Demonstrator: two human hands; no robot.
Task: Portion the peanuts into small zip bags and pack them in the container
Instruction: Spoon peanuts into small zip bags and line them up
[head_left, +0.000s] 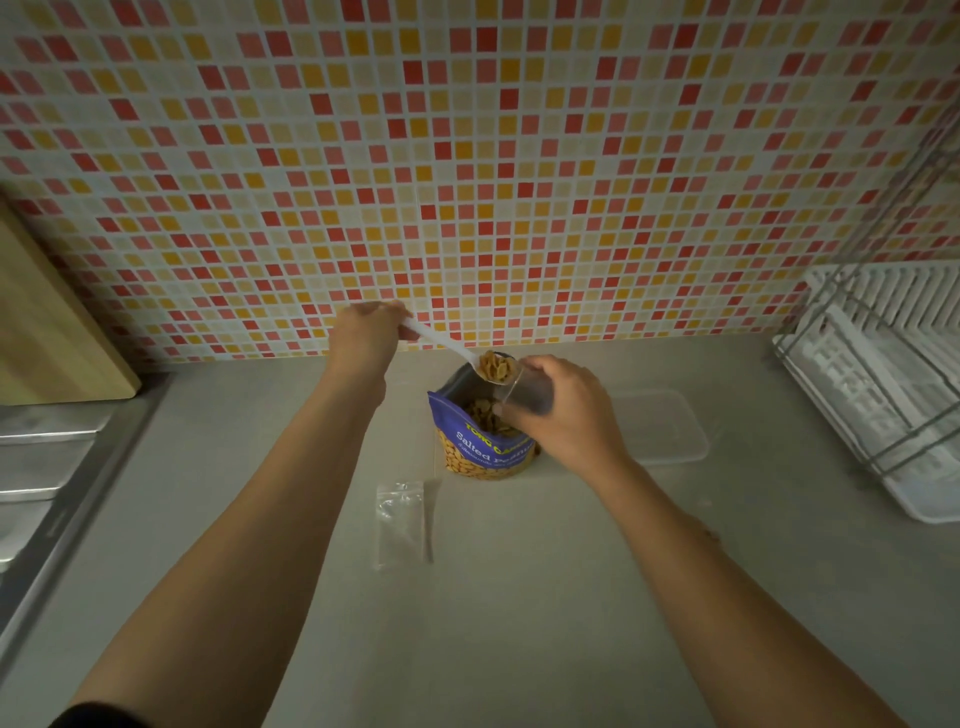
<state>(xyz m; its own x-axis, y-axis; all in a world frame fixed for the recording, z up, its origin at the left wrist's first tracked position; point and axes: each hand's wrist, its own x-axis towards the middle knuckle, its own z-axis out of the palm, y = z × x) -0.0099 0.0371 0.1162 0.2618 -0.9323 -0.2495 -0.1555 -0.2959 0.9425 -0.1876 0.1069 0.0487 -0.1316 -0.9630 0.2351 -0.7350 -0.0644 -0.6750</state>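
Left hand grip on spoon, container seemingly behind.

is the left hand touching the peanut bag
Apart. The head view shows the left hand raised near the tiled wall, gripping the white spoon by its handle, with bare counter visible between it and the peanut bag.

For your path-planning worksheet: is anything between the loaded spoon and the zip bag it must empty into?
Nothing visible. The spoon of peanuts sits right at the mouth of the small zip bag held in the right hand, above the open peanut packet.
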